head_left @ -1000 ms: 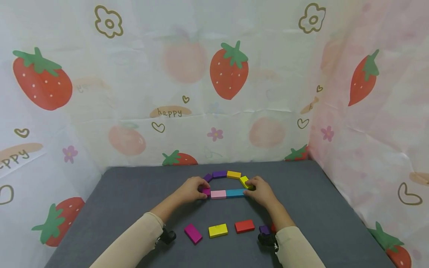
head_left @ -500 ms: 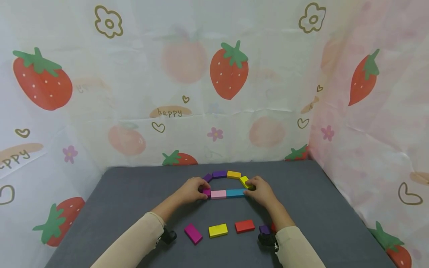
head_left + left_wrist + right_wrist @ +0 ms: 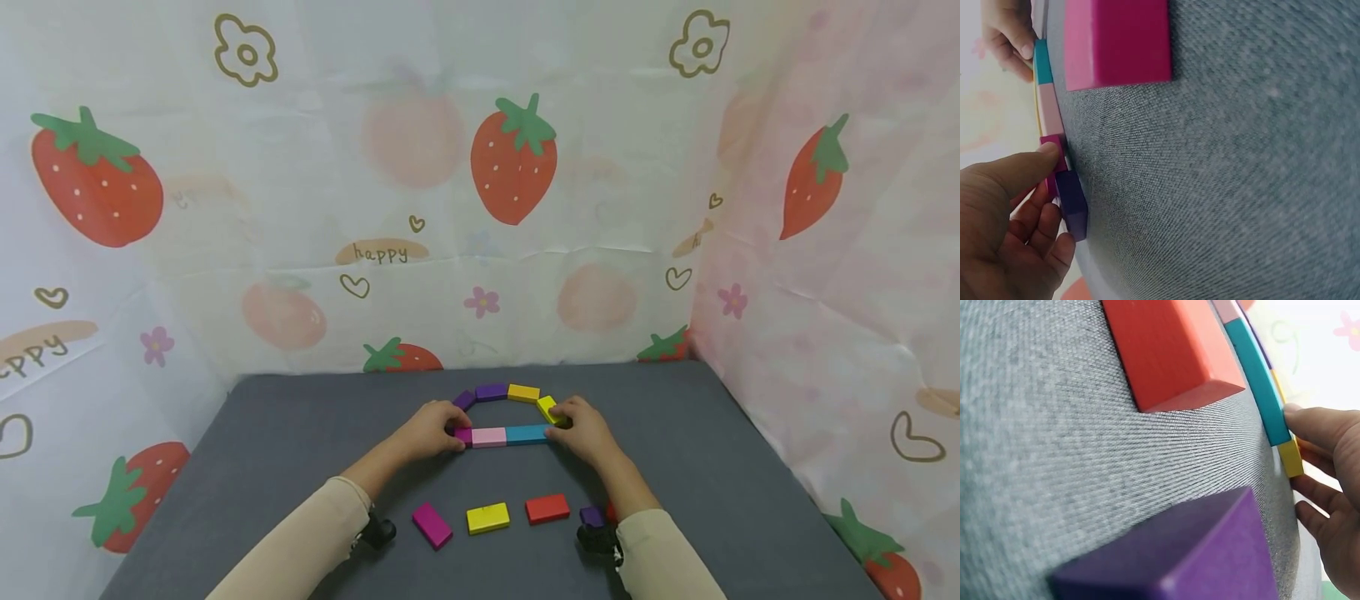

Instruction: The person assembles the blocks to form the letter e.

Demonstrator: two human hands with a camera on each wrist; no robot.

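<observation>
My left hand (image 3: 430, 431) pinches a magenta block (image 3: 463, 437) at the left end of a straight row. Beside that block, the row continues with a pink block (image 3: 489, 437) and a blue block (image 3: 527, 434). A dark purple block (image 3: 1072, 201) lies by the left fingertips in the left wrist view. My right hand (image 3: 585, 432) holds the row's right end, thumb on the blue block, other fingers around a yellow block (image 3: 1291, 459). Behind the row, two purple blocks (image 3: 491, 392) and two yellow blocks (image 3: 523, 392) curve in an arch.
Nearer on the grey cloth (image 3: 300, 467) lie a loose magenta block (image 3: 432, 526), a yellow block (image 3: 487, 518), a red block (image 3: 547, 509) and a purple block (image 3: 592, 517). Another red block (image 3: 611, 511) is partly hidden by the right wrist. Strawberry-print cloth (image 3: 420, 183) stands behind.
The left hand has drawn the magenta block slightly nearer, more in line with the pink block. The right hand has stayed in place.
</observation>
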